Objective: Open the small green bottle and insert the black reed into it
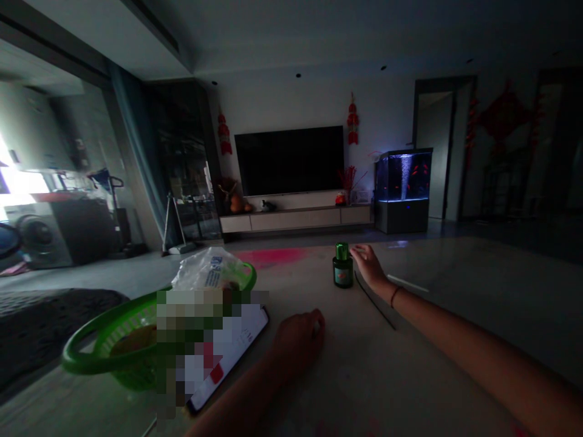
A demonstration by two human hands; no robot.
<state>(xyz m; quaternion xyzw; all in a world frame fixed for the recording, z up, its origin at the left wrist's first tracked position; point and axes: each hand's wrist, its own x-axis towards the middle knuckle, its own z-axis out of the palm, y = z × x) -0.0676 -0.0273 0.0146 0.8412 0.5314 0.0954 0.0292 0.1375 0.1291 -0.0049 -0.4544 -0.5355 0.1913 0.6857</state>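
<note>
A small dark green bottle (343, 273) with a shiny green cap and a label stands upright on the table. My right hand (368, 265) is just right of it, fingers stretched toward the cap; whether the fingertips touch it is hard to see. Below that hand a thin dark stick (376, 301) lies slanted on the tabletop, and a thin pale stick (407, 283) lies beyond the wrist. Closer to me, my left hand (299, 340) rests on the table with its fingers curled in. A small pale spot shows at those fingers, too dim to name.
On the left, a green plastic basket (86, 362) holds a white plastic bag (207, 267) and other items. A phone (246, 331) with a lit screen, partly blurred out, lies beside it on the table (364, 376). Across the room are a television (291, 161) and a fish tank (403, 179).
</note>
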